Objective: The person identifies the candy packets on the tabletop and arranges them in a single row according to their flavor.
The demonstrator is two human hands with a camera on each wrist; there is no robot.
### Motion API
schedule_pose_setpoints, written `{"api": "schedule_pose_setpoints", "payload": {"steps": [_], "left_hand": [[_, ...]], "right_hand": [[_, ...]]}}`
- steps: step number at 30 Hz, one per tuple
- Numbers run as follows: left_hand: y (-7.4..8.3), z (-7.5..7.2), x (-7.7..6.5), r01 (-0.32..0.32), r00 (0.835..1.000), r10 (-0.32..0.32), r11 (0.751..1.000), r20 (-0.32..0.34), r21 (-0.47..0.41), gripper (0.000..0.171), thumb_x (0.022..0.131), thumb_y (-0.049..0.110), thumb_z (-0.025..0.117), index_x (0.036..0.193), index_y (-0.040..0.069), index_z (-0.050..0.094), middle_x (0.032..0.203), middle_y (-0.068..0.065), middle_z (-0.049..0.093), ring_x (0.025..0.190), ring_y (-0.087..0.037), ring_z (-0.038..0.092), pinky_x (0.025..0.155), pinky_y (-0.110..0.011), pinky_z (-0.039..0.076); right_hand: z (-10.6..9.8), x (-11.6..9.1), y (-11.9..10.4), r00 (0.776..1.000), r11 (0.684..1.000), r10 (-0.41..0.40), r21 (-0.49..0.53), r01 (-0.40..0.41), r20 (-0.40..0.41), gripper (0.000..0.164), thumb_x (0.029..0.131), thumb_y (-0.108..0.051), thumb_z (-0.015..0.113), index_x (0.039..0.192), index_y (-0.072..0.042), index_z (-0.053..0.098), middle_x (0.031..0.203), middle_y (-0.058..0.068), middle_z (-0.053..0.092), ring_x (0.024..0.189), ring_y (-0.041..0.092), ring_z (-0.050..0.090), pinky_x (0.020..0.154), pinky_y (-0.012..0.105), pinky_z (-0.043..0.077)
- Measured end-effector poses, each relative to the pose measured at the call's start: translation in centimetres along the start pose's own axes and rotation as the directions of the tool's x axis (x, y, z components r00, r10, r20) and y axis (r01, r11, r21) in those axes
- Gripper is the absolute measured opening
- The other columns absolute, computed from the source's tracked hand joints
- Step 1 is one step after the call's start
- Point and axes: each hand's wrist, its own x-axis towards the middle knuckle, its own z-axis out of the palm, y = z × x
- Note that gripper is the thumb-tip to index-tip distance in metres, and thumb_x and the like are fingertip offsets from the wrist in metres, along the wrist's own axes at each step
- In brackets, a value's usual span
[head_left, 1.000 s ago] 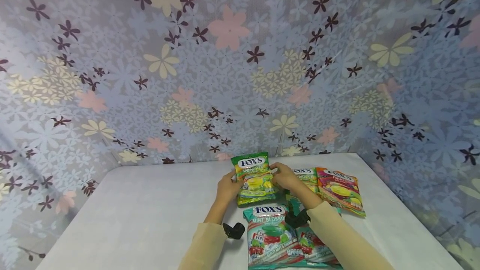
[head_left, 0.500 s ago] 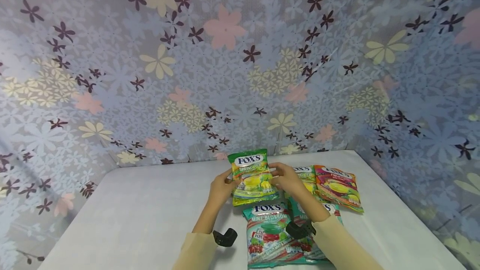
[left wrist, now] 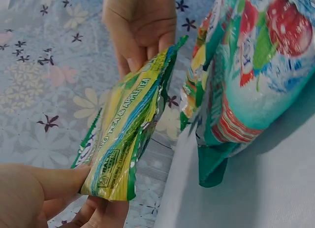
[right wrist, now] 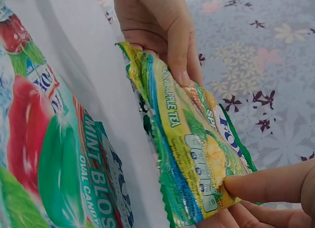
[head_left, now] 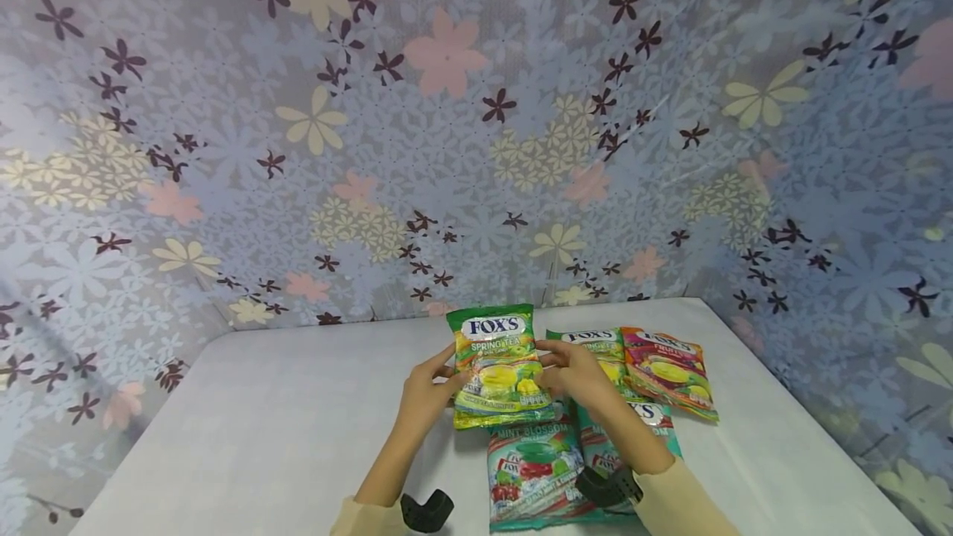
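Holding a green-and-yellow Spring Tea bag (head_left: 497,370) up between left hand (head_left: 428,391) and right hand (head_left: 581,375), with a narrow pinch at each side, thumbs on the printed front and fingers curled behind. Placed over the near-middle part of the table (head_left: 298,437), lower edge overlapping the top of the left Mint Blossom bag (head_left: 532,478) in the head view; hard to tell whether touching. Made of thin, shiny film, puffed like a small pillow, flattening to crimped seals with finely notched edges, creased and glinting along the bottom. Just to the right, partly behind the right hand, a second Spring Tea bag (head_left: 603,347) in the same glossy wrap, and against it a red-and-orange Fruits bag (head_left: 670,372), slightly aslant. Nearer the body, side by side, the left and the right Mint Blossom bag (head_left: 601,442), both teal, plump and slick, with printed cherries and oval sweets. All around, smooth matte white underneath and a flower-patterned backdrop (head_left: 447,189) behind. In the way of the view, across the right Mint Blossom bag, the right forearm (head_left: 642,437), with a cream sleeve (head_left: 681,504) and a black wrist device (head_left: 606,488).
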Motion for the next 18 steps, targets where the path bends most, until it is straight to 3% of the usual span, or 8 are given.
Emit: {"api": "schedule_pose_setpoints", "payload": {"steps": [8,14,18], "left_hand": [[0.3,-0.5,-1.0,-0.012,1.000,0.012,0.999,0.010,-0.031,0.054,0.089,0.017,0.071,0.139,0.009,0.053,0.103,-0.017,0.066,0.069,-0.018,0.067,0.059,-0.033,0.055],[0.6,-0.8,-1.1,-0.028,0.999,0.029,0.999,0.033,-0.040,0.056,0.088,0.020,0.072,0.139,0.007,0.052,0.102,-0.018,0.067,0.067,-0.017,0.067,0.060,-0.032,0.055],[0.5,-0.8,-1.1,-0.005,0.998,0.011,0.996,0.058,-0.094,0.057,0.088,0.014,0.072,0.140,0.005,0.051,0.100,-0.017,0.067,0.068,-0.019,0.068,0.061,-0.031,0.056]], "right_hand": [[0.2,-0.8,-0.5,0.998,0.999,0.028,0.019,-0.029,0.051,0.064,0.082,-0.002,0.064,0.141,0.009,0.041,0.130,0.024,0.048,0.074,0.022,0.046,0.065,0.039,0.040],[-0.1,-1.1,-0.2,0.997,1.000,0.007,0.019,-0.009,0.078,0.066,0.083,-0.003,0.065,0.141,0.011,0.038,0.135,0.028,0.046,0.084,0.024,0.052,0.070,0.041,0.044],[-0.3,-1.2,0.0,0.996,0.999,0.012,0.037,-0.016,0.086,0.066,0.083,-0.004,0.066,0.142,0.010,0.038,0.131,0.026,0.047,0.086,0.023,0.053,0.071,0.042,0.047]]}}
